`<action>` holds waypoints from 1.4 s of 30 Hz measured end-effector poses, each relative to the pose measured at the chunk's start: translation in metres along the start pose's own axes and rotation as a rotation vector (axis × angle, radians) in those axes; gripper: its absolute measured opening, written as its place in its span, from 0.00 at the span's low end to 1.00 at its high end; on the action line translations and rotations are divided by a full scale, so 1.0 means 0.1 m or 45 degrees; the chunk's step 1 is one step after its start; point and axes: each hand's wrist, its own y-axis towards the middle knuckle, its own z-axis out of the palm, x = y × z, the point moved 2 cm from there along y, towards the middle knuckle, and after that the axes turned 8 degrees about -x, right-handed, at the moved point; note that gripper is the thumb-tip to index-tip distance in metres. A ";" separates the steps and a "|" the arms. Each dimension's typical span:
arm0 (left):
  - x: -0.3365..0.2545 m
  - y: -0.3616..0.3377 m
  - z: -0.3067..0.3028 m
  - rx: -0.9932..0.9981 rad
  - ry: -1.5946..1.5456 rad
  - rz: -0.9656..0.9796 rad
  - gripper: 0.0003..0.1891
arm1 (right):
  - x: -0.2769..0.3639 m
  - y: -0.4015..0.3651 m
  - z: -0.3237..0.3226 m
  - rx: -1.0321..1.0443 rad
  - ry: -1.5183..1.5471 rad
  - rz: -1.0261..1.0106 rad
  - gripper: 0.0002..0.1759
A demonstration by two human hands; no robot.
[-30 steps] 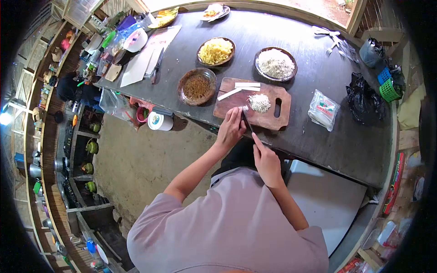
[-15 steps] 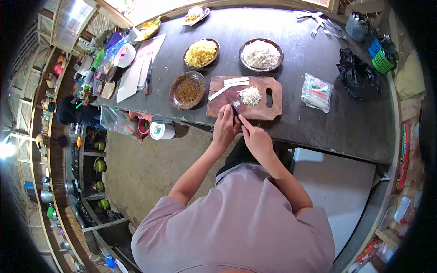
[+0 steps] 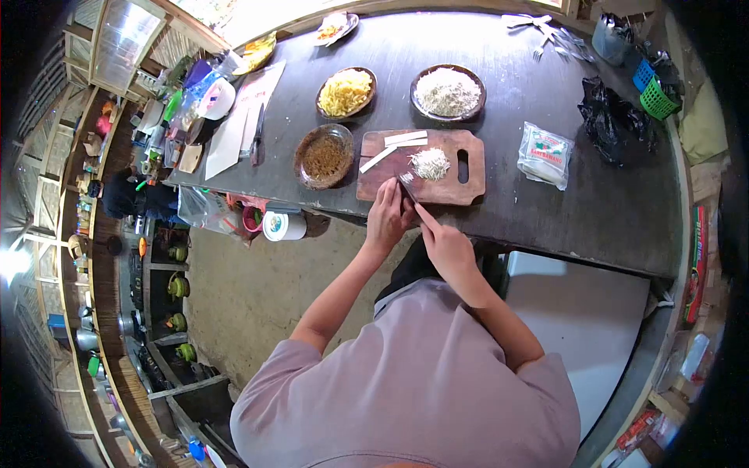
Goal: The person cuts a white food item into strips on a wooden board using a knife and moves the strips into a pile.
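Our right hand (image 3: 446,248) clamps knife (image 3: 411,194) at cutting board (image 3: 460,187) near edge; left hand (image 3: 388,216) fingers together beside blade, grip unclear; shredded pile (image 3: 430,164) just beyond.

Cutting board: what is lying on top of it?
On the cutting board: a pile of pale shreds, a few white strips and a knife. The left hand covers its near edge, so anything under the fingers is hidden.

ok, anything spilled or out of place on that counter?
Nothing stands out. The cutting board lies flat on the counter, shreds piled on it, bowls upright; left hand and right hand meet at the knife on its near edge.
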 end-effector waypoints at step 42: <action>0.01 -0.05 0.00 -0.059 0.008 -0.061 0.25 | 0.03 0.10 -0.03 0.060 -0.011 -0.035 0.26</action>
